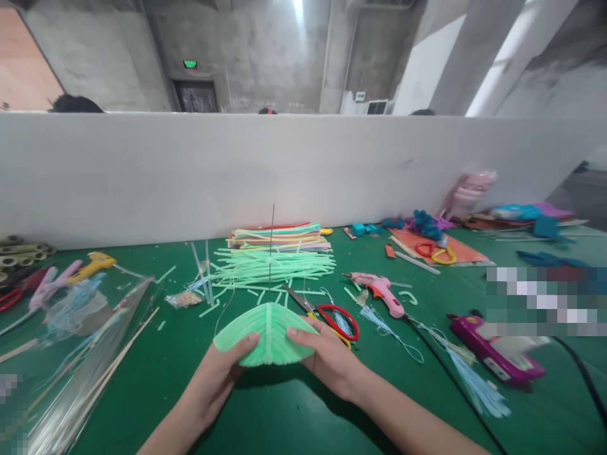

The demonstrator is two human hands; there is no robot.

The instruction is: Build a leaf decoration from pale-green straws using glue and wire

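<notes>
Both my hands hold a leaf-shaped fan of pale green straws (pixel 263 332) just above the green table. My left hand (pixel 215 379) grips its left lower edge, thumb on top. My right hand (pixel 327 357) grips the right edge, fingers closed under it. A thin dark wire (pixel 272 253) runs up from the leaf's middle rib. Behind it lies a loose heap of green straws (pixel 265 268) and a stack of mixed-colour straws (pixel 279 237).
Red-handled scissors (pixel 327 313) lie right of the leaf. A pink glue gun (pixel 379 292) and a purple glue gun (pixel 490 354) with black cords lie to the right, with blue tassels (pixel 474 382). A clear plastic bag (pixel 71 354) sits at left. A white partition (pixel 303 170) walls the back.
</notes>
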